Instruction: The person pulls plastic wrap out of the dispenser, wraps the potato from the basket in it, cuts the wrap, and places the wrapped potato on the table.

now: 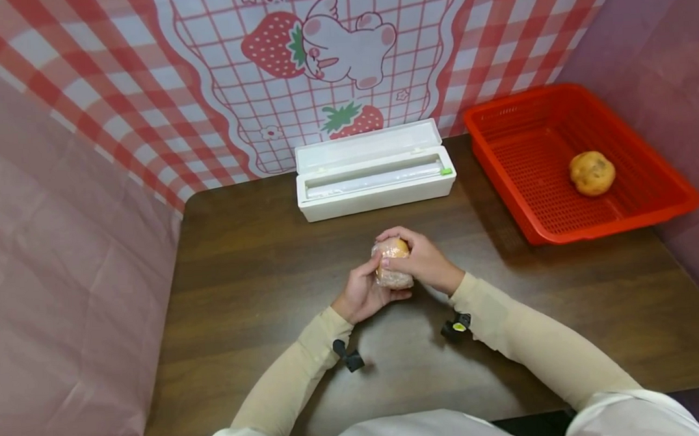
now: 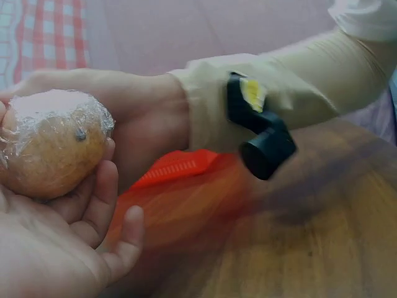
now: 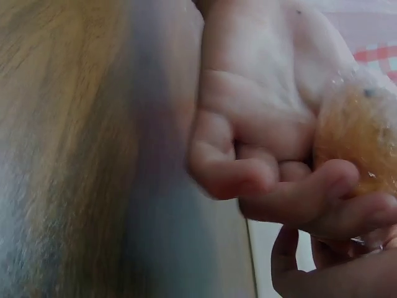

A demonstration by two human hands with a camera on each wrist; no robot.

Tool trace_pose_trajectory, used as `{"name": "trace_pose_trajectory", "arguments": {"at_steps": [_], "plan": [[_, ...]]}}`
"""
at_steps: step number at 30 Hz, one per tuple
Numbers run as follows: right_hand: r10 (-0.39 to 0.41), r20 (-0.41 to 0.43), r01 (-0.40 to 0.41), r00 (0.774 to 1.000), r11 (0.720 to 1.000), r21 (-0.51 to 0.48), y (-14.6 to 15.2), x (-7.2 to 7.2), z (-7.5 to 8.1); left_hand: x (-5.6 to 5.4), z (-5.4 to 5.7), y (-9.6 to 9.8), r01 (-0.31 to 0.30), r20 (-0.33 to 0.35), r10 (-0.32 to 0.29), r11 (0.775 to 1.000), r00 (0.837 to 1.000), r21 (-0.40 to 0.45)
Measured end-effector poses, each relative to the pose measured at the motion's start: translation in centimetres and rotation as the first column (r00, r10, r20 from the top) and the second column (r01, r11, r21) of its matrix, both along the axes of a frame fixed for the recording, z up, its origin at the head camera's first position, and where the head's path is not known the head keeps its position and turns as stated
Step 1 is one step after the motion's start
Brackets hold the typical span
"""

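Note:
Both hands hold a round yellow-brown fruit or vegetable [image 1: 393, 250] in clear cling film; its exact kind cannot be told. A small dark spot shows through the crinkled film in the left wrist view. My left hand [image 1: 367, 294] cradles it from the left and below, thumb against its side. From the upper right, my right hand [image 1: 424, 261] grips it, thumb across the front and fingers over the top. In the right wrist view, the right hand [image 3: 260, 136] has its fingers curled against the wrapped item [image 3: 356, 139], which is partly cut off.
A white cling film box [image 1: 378, 200] stands at the back, lid raised, with a film roll [image 1: 377, 180] inside and a green slider at its right end. On the right, a red plastic basket [image 1: 517, 171] holds one yellow-brown lumpy round item [image 1: 592, 173]. The brown wooden table [image 1: 240, 268] lies beneath.

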State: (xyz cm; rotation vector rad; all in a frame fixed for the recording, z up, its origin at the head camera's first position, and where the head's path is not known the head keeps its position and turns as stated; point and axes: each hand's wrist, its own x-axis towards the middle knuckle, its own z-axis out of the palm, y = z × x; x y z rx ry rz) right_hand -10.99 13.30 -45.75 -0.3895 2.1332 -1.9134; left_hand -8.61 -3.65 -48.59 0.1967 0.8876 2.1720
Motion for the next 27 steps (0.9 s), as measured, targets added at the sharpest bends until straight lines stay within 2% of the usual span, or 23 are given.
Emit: {"name": "trace_pose_trajectory", "arguments": {"at_steps": [6, 18, 20, 23, 27], "plan": [[0.006, 0.032, -0.005, 0.999, 1.0, -0.027, 0.14, -0.32, -0.28, 0.26, -0.37, -0.1, 0.032, -0.038, -0.031, 0.999, 0.999, 0.005], [0.022, -0.029, -0.02, 0.999, 0.998, 0.051, 0.12, -0.41, -0.64, 0.44, -0.74, -0.25, 0.02, -0.024, -0.02, 1.0, 0.999, 0.003], [0.022, -0.059, -0.018, 0.998, 0.998, 0.056, 0.12, -0.37, -0.84, 0.47, -0.75, -0.23, 0.004, -0.012, -0.004, 1.0, 1.0, 0.003], [0.035, -0.16, -0.023, 0.987, 0.997, 0.074, 0.14, -0.33, -1.03, 0.4, -0.52, -0.13, -0.03, 0.017, 0.03, 0.999, 0.999, 0.018], [0.07, -0.332, -0.022, 0.941, 0.989, 0.144, 0.16, -0.35, -0.68, 0.08, 0.07, 0.04, -0.068, 0.038, 0.066, 0.996, 0.997, 0.052]]}}
